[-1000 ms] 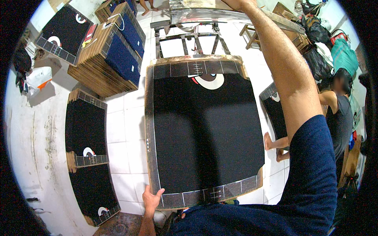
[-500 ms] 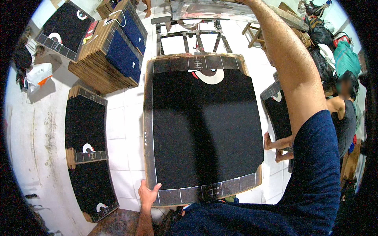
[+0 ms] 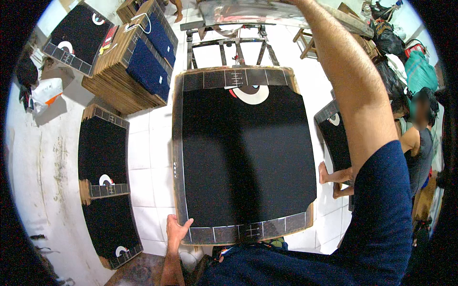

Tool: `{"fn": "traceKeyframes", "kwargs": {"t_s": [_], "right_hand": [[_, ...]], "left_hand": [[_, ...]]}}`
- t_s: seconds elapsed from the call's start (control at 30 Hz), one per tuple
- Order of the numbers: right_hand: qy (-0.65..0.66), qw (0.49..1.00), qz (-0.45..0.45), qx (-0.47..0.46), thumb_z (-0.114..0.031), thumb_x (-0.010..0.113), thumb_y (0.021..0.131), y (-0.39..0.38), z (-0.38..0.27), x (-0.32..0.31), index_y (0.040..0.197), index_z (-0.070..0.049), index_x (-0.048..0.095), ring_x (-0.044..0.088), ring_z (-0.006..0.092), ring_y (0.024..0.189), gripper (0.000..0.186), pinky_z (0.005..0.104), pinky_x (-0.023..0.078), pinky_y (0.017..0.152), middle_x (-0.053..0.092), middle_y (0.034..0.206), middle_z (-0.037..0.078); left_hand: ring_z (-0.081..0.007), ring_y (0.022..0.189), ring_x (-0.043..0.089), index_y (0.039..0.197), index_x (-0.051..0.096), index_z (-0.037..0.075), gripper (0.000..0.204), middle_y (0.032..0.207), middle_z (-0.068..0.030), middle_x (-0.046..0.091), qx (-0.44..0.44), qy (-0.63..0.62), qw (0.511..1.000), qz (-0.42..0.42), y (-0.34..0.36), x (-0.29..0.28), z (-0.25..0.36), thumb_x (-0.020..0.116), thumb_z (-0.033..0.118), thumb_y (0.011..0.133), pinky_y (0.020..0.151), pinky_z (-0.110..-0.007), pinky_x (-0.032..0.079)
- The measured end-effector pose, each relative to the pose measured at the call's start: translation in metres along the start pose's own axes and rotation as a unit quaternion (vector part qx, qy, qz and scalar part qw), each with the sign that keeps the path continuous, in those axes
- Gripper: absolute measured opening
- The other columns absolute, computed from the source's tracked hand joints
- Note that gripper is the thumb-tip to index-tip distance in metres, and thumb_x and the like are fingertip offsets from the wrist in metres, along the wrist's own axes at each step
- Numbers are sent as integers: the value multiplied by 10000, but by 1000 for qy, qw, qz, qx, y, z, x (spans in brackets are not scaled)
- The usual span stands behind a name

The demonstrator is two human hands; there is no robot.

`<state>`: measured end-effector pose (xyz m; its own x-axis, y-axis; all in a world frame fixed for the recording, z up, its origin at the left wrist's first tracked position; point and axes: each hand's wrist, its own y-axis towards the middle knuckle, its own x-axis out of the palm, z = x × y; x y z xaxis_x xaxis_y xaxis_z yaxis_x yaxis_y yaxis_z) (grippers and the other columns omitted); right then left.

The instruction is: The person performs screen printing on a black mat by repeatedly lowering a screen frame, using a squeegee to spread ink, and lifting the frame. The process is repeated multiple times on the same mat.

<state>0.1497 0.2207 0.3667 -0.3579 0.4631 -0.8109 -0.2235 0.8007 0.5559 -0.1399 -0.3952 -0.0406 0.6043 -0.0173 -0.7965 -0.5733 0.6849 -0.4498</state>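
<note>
A large board (image 3: 202, 234) with dark ruled border strips carries black fabric (image 3: 245, 167), printed with a white, red and dark round motif (image 3: 250, 95) near its far edge. My left hand (image 3: 177, 228) grips the board's near left corner, thumb on top. My right arm stretches up the right side of the view to a pale, smeared frame or screen (image 3: 238, 12) above a metal stand (image 3: 226, 43). My right hand (image 3: 294, 1) is mostly cut off at the top edge, so its fingers are hidden.
Left are board stacks with black (image 3: 102, 152) and navy (image 3: 148, 71) fabric, plus bags (image 3: 45, 95) by the wall. At right a co-worker (image 3: 415, 143) sits barefoot beside another black board (image 3: 331, 133) and piled bags (image 3: 412, 71). Another person's foot (image 3: 177, 14) shows at the top.
The board and my left hand have shifted slightly up and left. My right hand has moved further past the top edge. The co-worker at right has shifted a little.
</note>
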Motion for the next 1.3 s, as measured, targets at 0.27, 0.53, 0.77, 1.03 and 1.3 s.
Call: {"fn": "traceKeyframes", "kwargs": {"t_s": [0.27, 0.53, 0.77, 1.03, 1.3], "right_hand": [[-54, 991, 66, -99, -913, 579, 787, -70, 22, 49, 969, -136, 789, 766, 305, 877, 825, 470, 602, 786, 767, 869, 127], [28, 995, 0, -93, -601, 786, 786, -272, 41, 145, 952, -133, 749, 641, 311, 968, 498, 485, 455, 863, 702, 961, 112], [-15, 982, -169, -78, -483, 796, 854, -325, 57, 223, 1019, -139, 675, 637, 264, 1008, 400, 467, 437, 937, 678, 1008, 63], [-5, 956, -286, -63, -415, 848, 810, -272, 64, 226, 1124, -132, 710, 674, 287, 1037, 445, 464, 459, 850, 736, 1046, 68], [-4, 969, -216, -118, -199, 816, 783, -253, 78, 256, 994, -165, 680, 663, 269, 965, 253, 441, 447, 824, 694, 956, 46]], "left_hand": [[-404, 1425, 500, 1546, 396, -43, 876, 1541, -292, 489, 286, -224, 929, 66, 98, -34, 235, 828, 360, 899, 1178, -481, 417], [-349, 1452, 423, 1551, 420, 72, 920, 1561, -131, 468, -95, -843, 506, -157, 146, -9, 439, 432, 765, 945, 1218, -596, 301], [-376, 1344, 546, 1480, 461, -61, 823, 1453, -276, 517, -68, -581, 811, 26, 166, 80, 341, 701, 520, 950, 1145, -485, 429], [-414, 1491, 391, 1613, 295, -22, 1219, 1590, -287, 417, 346, -22, 918, 192, 189, 97, 319, 889, 582, 737, 1233, -521, 305], [-388, 1507, 364, 1594, 286, -60, 1192, 1582, -277, 407, 349, 20, 917, 193, 192, 103, 320, 838, 618, 785, 1248, -546, 275]]}}
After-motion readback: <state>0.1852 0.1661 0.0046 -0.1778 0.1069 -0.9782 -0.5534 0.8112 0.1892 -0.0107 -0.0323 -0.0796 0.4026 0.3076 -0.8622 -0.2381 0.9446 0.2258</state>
